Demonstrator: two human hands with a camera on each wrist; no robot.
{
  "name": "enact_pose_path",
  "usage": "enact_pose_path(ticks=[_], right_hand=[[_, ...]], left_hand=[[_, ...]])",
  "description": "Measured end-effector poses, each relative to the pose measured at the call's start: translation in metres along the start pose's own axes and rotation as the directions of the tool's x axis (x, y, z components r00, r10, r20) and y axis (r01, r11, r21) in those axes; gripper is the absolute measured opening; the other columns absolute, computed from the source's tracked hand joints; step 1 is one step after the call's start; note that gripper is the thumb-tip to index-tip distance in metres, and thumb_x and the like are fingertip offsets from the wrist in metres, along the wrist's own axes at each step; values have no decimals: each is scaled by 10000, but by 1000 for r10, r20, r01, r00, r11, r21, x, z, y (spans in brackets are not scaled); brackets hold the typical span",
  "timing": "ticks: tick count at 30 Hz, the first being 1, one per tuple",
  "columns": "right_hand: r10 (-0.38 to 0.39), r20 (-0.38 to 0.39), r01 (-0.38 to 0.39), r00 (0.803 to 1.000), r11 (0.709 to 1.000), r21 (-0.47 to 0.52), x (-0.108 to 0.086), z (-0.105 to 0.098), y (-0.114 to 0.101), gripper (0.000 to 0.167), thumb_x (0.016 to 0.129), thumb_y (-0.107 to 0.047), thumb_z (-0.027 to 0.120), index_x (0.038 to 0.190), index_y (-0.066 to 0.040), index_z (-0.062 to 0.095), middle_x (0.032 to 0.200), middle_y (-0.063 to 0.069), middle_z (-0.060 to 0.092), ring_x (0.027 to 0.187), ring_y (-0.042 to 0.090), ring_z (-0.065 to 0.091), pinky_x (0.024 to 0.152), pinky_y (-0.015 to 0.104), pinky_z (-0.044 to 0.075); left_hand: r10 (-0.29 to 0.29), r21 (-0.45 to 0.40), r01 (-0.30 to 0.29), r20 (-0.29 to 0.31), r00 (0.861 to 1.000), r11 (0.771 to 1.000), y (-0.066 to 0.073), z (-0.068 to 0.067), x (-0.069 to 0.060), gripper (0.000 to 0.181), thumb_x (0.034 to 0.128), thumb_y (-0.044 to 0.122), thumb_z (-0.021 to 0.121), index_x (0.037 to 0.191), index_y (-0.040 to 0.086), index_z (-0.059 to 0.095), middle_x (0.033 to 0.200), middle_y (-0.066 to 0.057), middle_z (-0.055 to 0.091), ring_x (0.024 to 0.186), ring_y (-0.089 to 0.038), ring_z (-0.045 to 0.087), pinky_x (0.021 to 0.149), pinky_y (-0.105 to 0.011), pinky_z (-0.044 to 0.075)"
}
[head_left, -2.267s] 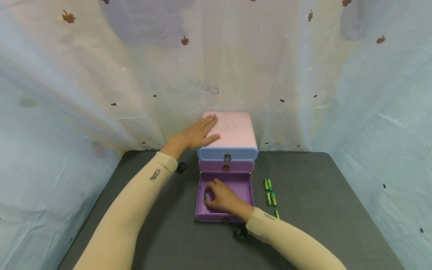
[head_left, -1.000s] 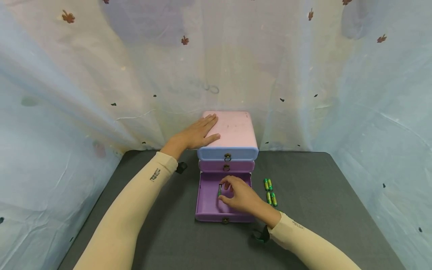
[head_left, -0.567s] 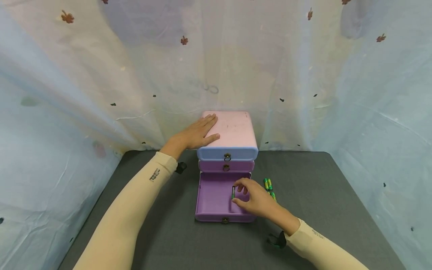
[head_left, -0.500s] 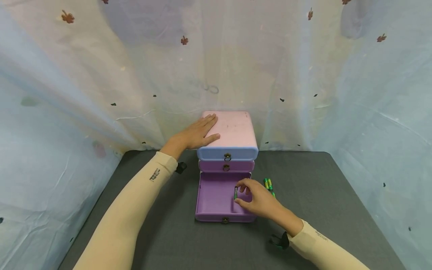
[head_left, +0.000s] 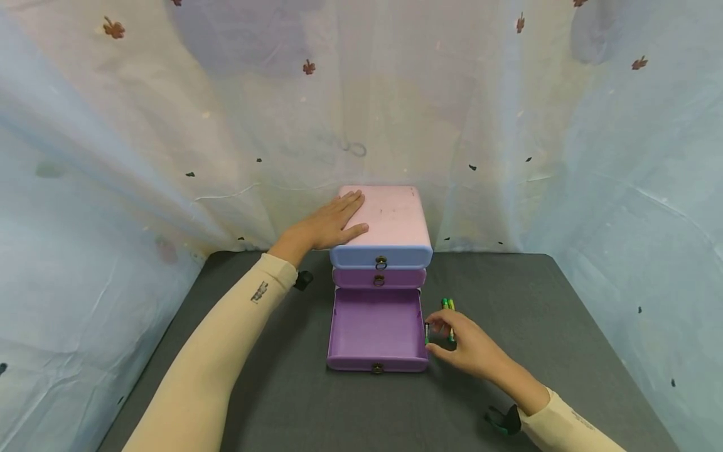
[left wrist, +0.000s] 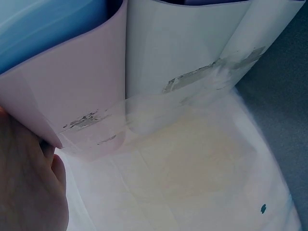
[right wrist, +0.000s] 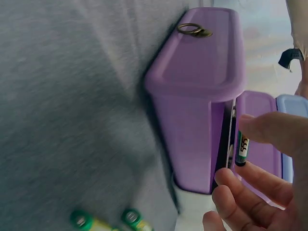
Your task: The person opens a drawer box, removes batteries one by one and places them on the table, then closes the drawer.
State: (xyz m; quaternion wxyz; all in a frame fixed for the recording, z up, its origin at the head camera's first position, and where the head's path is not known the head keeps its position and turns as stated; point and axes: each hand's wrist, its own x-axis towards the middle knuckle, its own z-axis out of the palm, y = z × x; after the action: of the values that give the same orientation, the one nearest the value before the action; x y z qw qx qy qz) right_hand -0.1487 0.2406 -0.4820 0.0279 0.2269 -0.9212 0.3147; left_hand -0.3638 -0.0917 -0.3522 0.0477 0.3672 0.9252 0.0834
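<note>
My right hand (head_left: pixel 474 348) pinches a small green and black battery (right wrist: pixel 243 147) between thumb and fingertip. In the head view it is just beyond the right wall of the pulled-out purple drawer (head_left: pixel 375 333), whose visible floor holds nothing. Palm down, with fingers straight, my left hand (head_left: pixel 329 226) rests on the pink top of the drawer cabinet (head_left: pixel 395 216). Green and yellow batteries (head_left: pixel 450 304) lie on the table, partly hidden by my right hand. Two batteries show at the bottom of the right wrist view, one of them a green-capped battery (right wrist: pixel 83 220).
Above the open drawer are a closed purple drawer (head_left: pixel 350 278) and a closed blue drawer (head_left: pixel 353 257), each with a ring pull. Behind the dark grey table (head_left: pixel 271 389) hangs a pale patterned curtain (head_left: pixel 390 125).
The right hand has carried the battery from the drawer's left side rightward past its right wall, now covering some of the batteries on the table. The left hand stays in place.
</note>
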Motion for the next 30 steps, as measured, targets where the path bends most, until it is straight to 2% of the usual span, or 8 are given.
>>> enact_pose_path(ticks=[7,13,17,24,30], right_hand=[[-49,14,49,999,999,-21,-16,-4,15,390,913,-172,887,1230,-83,679,1039,-16,649,902,178,612,773,334,560],[-67,49,71,996,995,-73,-28,-7,25,386,915,-189,885,1228,-93,681,1037,-32,638,879,158,593,736,286,538],[-76,55,80,996,994,-72,-34,-5,33,397,906,-201,896,1229,-110,684,1052,-42,645,897,151,590,749,319,547],[-87,47,90,995,994,-63,-42,-3,47,393,903,-222,901,1224,-129,694,1112,-62,660,937,150,586,770,345,550],[-108,24,110,994,989,-96,-47,1,58,386,886,-219,914,1198,-131,705,1137,-55,651,992,150,602,815,350,577]], left_hand=[[1,-6,-1,-3,1000,1000,-1,-1,0,860,1135,617,315,1731,92,-13,1810,-69,-66,1668,-210,-66,1348,-369,-40],[1,-5,-1,-4,1000,1000,0,-2,-2,859,1136,608,327,1730,83,-6,1810,-81,-56,1669,-221,-59,1349,-373,-35],[-4,-9,4,-2,1000,1000,0,-2,-2,858,1136,605,332,1731,85,-4,1811,-81,-53,1669,-222,-56,1351,-379,-28],[-7,-16,8,3,1000,1000,2,-1,-2,858,1135,611,328,1731,96,-12,1810,-70,-65,1667,-208,-66,1350,-374,-28],[-3,-23,3,0,1000,1000,3,-3,-2,852,1139,593,336,1730,83,-7,1810,-82,-62,1668,-215,-68,1348,-368,-39]])
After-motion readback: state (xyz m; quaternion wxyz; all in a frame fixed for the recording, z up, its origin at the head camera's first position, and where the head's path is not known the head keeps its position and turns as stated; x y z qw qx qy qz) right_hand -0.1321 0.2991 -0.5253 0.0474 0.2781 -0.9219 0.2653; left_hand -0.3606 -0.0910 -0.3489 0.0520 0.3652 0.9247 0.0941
